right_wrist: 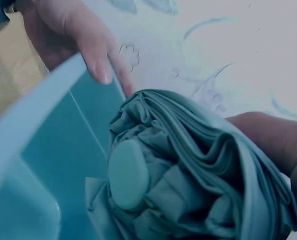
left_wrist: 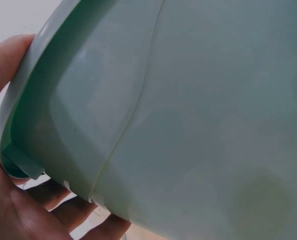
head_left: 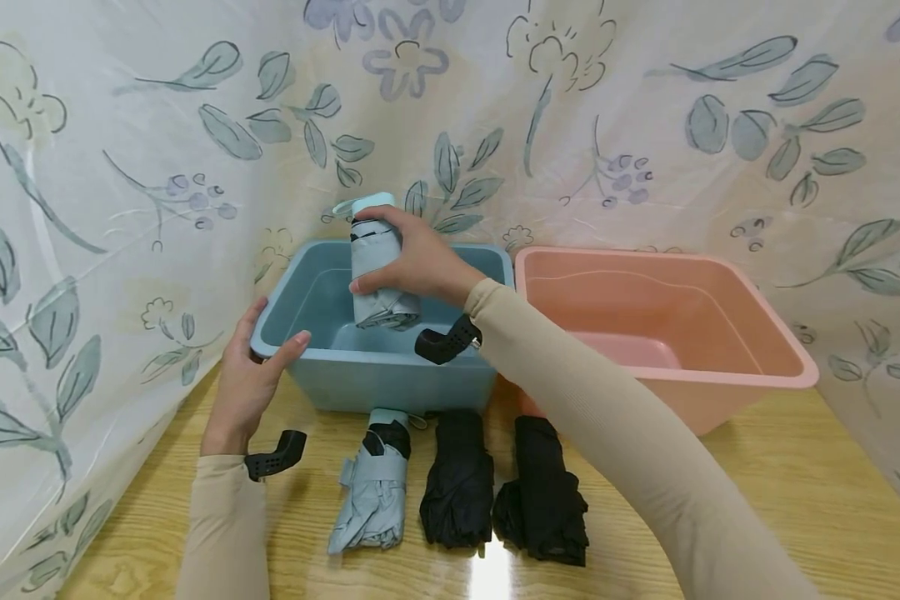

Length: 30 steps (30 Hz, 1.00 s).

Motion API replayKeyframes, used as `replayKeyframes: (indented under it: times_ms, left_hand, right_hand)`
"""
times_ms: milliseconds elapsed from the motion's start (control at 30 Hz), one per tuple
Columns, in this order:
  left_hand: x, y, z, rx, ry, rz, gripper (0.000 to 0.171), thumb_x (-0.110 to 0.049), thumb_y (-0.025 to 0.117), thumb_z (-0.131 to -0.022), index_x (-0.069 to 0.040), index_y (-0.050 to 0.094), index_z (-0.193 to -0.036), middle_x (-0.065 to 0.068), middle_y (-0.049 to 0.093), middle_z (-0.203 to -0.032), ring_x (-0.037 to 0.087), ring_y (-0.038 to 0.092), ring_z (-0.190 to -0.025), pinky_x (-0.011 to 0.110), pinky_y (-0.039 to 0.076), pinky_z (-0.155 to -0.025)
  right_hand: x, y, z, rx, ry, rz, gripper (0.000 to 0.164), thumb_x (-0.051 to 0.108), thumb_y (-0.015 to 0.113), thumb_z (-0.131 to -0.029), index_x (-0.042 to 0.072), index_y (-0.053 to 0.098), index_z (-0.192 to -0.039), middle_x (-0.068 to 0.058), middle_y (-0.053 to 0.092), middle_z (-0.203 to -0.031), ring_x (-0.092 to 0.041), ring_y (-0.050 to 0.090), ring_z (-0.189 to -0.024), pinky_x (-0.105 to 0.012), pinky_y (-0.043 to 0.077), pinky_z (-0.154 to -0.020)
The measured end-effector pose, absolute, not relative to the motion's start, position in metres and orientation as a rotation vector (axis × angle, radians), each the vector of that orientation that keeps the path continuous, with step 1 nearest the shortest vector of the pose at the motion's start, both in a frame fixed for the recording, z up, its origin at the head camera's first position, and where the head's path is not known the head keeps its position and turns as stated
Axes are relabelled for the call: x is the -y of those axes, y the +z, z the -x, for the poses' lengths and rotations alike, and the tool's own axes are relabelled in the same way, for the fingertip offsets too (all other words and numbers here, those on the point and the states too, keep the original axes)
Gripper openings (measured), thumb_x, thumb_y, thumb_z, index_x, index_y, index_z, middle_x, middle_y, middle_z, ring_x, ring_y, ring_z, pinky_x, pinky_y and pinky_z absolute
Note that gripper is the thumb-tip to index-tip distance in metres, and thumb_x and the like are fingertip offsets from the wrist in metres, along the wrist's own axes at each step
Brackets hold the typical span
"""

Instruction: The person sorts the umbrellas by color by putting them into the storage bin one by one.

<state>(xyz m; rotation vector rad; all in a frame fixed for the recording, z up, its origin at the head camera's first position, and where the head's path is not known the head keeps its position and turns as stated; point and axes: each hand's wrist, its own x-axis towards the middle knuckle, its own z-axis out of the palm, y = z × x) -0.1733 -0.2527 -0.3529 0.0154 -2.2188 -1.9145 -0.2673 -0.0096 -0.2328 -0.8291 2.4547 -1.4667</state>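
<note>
A folded light grey umbrella (head_left: 375, 250) with a pale teal end and strap is held upright in my right hand (head_left: 433, 260), thumb on one side and fingers on the other. It hangs over the blue plastic bin (head_left: 390, 375). Its gathered fabric folds surround a round teal cap (right_wrist: 128, 174) in the right wrist view. My left hand (head_left: 246, 383) grips the bin's front left corner, with the thumb over the rim. In the left wrist view its fingers (left_wrist: 48, 192) reach around the bin's wall (left_wrist: 188, 125). Much of the bin's floor is hidden.
On the wooden table (head_left: 307, 533), in front of the bins, lie a second grey umbrella (head_left: 378, 492) and two black folded umbrellas, one in the middle (head_left: 459, 483) and one on the right (head_left: 543, 500). A pink bin (head_left: 690, 379) stands right of the blue one. Floral cloth (head_left: 450, 108) hangs behind.
</note>
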Motion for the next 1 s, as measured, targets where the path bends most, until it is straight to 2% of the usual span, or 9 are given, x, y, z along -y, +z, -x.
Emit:
replayKeyframes:
  times_ms: [400, 767, 1000]
  left_hand:
    - [0.254, -0.352, 0.175, 2.202, -1.95, -0.018, 0.091, -0.025, 0.069, -0.098, -0.022, 0.008, -0.165, 0.016, 0.016, -0.165, 0.036, 0.024, -0.147, 0.058, 0.024, -0.115]
    - [0.252, -0.351, 0.176, 2.213, -1.927, -0.044, 0.09, -0.029, 0.07, -0.098, -0.023, 0.009, -0.165, 0.016, 0.015, -0.165, 0.039, 0.025, -0.146, 0.059, 0.026, -0.114]
    - [0.251, -0.35, 0.177, 2.229, -1.92, -0.07, 0.091, -0.031, 0.07, -0.098, -0.023, 0.009, -0.165, 0.016, 0.017, -0.163, 0.039, 0.029, -0.143, 0.059, 0.028, -0.113]
  right_hand:
    - [0.055, -0.256, 0.304, -2.446, -1.379, 0.759, 0.082, 0.013, 0.09, -0.076, 0.023, 0.049, -0.147, -0.008, 0.051, -0.128, -0.026, 0.056, -0.102, -0.035, 0.052, -0.08]
    - [0.08, -0.28, 0.31, -2.345, -1.304, 0.625, 0.083, 0.014, 0.087, -0.08, 0.02, 0.045, -0.151, -0.008, 0.052, -0.128, -0.026, 0.058, -0.101, -0.034, 0.05, -0.081]
    - [0.088, -0.296, 0.318, -2.337, -1.222, 0.575, 0.084, 0.019, 0.087, -0.081, 0.017, 0.044, -0.153, -0.01, 0.047, -0.144, -0.025, 0.055, -0.112, -0.035, 0.047, -0.092]
